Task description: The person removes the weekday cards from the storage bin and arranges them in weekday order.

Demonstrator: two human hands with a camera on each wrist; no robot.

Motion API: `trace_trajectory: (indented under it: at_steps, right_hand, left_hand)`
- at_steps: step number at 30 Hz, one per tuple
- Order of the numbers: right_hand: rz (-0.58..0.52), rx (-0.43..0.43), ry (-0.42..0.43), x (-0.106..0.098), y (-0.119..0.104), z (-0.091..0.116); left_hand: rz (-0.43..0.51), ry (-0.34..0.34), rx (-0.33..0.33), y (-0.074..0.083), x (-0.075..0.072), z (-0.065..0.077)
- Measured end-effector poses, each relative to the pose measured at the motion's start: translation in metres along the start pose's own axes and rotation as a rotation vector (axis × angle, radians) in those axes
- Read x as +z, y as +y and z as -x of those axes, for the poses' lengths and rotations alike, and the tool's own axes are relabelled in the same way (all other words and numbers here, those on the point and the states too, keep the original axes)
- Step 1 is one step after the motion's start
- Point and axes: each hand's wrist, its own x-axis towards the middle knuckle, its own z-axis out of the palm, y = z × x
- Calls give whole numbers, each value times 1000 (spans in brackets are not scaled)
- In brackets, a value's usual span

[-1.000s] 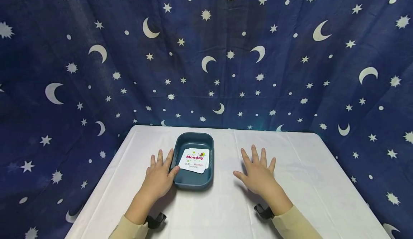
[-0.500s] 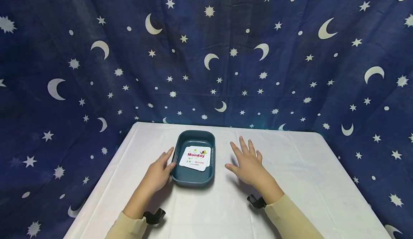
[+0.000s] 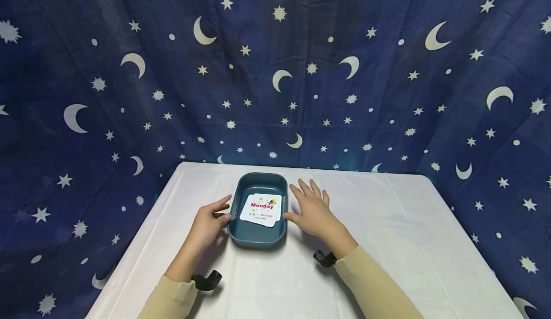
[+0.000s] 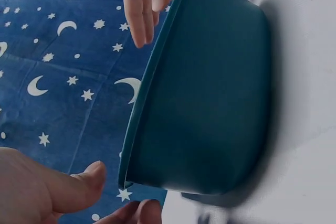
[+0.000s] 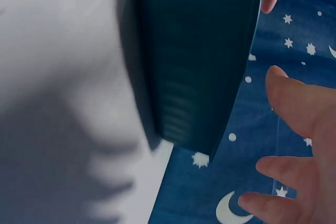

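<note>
A dark teal plastic bin (image 3: 257,236) with rounded corners stands on the table. Inside it lies a small stack of white cards (image 3: 260,217); the top card reads "Monday" and has a small coloured picture. My left hand (image 3: 205,224) is beside the bin's left side, fingers loosely bent and thumb near the rim. In the left wrist view its thumb (image 4: 84,187) appears apart from the bin wall. To the right of the bin, my right hand (image 3: 314,214) has its fingers spread, the thumb close to the right rim. Neither hand holds anything.
A white cloth covers the table (image 3: 387,223). Behind and around it hangs a dark blue curtain (image 3: 258,94) with moons and stars. Each wrist carries a black strap mount, such as the left wrist mount (image 3: 207,280).
My right hand has moved left, up to the bin's right side. My left hand has drawn its fingers in from their earlier spread beside the left rim. The bin and cards stay in place.
</note>
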Motion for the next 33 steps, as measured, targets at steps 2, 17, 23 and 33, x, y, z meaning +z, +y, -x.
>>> trace_trajectory:
  at_steps: [2, 17, 23, 33]
  right_hand:
    - [6, -10, 2, 2, -6, -4]
    - [68, -98, -13, 25, -39, -34]
    - [78, -106, -57, 29, -49, -42]
    - [183, -121, -180, 34, -56, -56]
  left_hand:
    - [24, 5, -7, 0, 1, -2]
    - [111, 32, -94, -5, 6, -10]
    - [103, 48, -114, -5, 7, -12]
    - [171, 21, -126, -7, 7, -13]
